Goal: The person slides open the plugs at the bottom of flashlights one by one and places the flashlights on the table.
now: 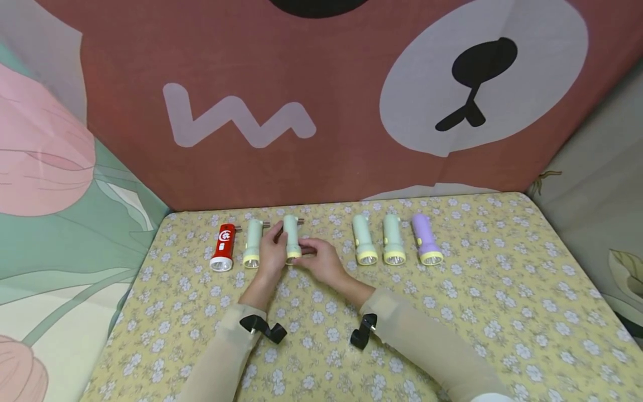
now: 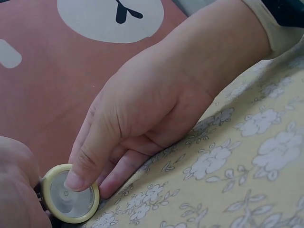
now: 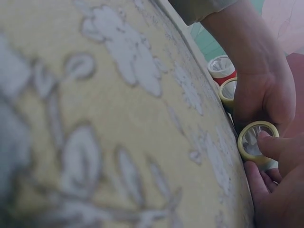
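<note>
Between my two hands lies a mint-green flashlight point(image 1: 291, 233) with a yellow-rimmed head, its metal plug prongs sticking out to the right near its far end. My left hand point(image 1: 273, 252) holds its body from the left side. From the right, my right hand point(image 1: 325, 260) pinches the head. In the left wrist view, the thumb of the right hand point(image 2: 147, 99) lies over the flashlight's lens point(image 2: 78, 206). Left of the hands are another mint-green flashlight point(image 1: 253, 243) and a red flashlight point(image 1: 224, 245), both with prongs out.
To the right stand two mint-green flashlights, one nearer point(image 1: 363, 237) and one farther point(image 1: 393, 237), then a purple flashlight point(image 1: 426, 237). All lie in a row, heads toward me, on a yellow floral tablecloth point(image 1: 321, 346). Behind the table hangs a reddish bear-print cloth point(image 1: 351, 162).
</note>
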A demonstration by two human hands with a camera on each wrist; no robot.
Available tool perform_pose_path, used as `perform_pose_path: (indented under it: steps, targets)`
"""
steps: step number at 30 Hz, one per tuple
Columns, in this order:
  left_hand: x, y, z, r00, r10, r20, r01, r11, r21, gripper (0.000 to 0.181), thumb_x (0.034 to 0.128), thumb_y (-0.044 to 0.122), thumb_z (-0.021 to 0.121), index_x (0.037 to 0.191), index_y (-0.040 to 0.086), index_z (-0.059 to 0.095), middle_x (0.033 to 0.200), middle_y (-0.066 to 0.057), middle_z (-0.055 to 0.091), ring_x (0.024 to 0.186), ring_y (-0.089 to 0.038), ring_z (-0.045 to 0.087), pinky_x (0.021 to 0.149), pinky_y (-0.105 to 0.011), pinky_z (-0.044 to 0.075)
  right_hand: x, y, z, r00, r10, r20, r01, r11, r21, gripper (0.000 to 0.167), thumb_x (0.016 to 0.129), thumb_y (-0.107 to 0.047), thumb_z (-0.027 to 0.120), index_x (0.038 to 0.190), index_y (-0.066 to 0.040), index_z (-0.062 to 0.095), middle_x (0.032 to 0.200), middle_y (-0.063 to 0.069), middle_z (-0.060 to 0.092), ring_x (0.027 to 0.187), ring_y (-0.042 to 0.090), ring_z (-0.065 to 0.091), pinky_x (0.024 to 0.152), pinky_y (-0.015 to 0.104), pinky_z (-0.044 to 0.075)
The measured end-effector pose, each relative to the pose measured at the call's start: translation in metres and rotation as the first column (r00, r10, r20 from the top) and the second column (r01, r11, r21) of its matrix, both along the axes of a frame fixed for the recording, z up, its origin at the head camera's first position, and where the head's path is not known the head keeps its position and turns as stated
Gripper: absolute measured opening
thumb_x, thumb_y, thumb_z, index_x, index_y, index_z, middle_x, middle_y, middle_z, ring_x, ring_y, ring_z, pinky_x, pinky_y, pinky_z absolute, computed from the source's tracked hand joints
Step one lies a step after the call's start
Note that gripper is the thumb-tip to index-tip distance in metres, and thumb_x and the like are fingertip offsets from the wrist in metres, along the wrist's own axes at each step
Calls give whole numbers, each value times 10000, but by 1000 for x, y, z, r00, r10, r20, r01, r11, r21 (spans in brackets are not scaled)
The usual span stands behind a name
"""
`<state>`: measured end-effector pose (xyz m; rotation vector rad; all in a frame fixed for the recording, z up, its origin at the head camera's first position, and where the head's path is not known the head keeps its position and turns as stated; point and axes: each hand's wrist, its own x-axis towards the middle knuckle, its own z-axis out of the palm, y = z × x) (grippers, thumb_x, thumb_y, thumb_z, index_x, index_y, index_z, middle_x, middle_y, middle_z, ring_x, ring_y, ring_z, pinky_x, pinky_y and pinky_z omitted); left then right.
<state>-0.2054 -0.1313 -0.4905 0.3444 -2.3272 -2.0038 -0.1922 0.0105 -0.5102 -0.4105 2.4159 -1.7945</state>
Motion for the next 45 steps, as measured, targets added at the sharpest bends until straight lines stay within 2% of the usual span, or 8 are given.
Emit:
perform_pose_path:
  steps: [9, 20, 27, 45]
  targets:
    - [1, -1, 0, 999, -31, -11, 30, 998, -50, 450, 1078, 19, 436, 1522, -44, 406, 1503, -258, 454, 1324, -397, 486, 1108, -468, 433, 2, -1, 0, 1000, 2, 5, -3, 1000, 29, 486, 858, -97, 832, 1307, -18, 665, 1165, 114, 720, 1032, 240, 704, 919, 334, 572]
    - [1, -3, -1, 1000, -17, -1, 17, 998, -56, 446, 1088, 41, 425, 1529, -26, 408, 1445, -257, 497, 1270, -387, 518, 1060, -465, 465, 4, -2, 1, 1000, 9, -24, -8, 999, 32, 466, 871, -122, 826, 1295, -10, 670, 1172, 121, 693, 1028, 254, 700, 901, 328, 576]
    - [0, -2, 1, 1000, -10, -10, 10, 996, -85, 442, 1084, 32, 429, 1519, -44, 411, 1475, -263, 479, 1295, -393, 508, 1083, -470, 454, 3, -2, 0, 1000, 8, -30, -7, 1000, 26, 461, 867, -113, 827, 1289, -11, 673, 1179, 117, 686, 1028, 248, 696, 896, 318, 574]
    - [-2, 0, 2, 1000, -6, -1, 6, 996, -93, 445, 1086, 39, 417, 1519, -62, 398, 1446, -275, 495, 1300, -391, 500, 1090, -472, 445, 1, -1, 0, 1000, 2, -25, -2, 1000, 26, 480, 857, -121, 840, 1292, -9, 673, 1143, 116, 694, 1013, 241, 698, 891, 312, 573]
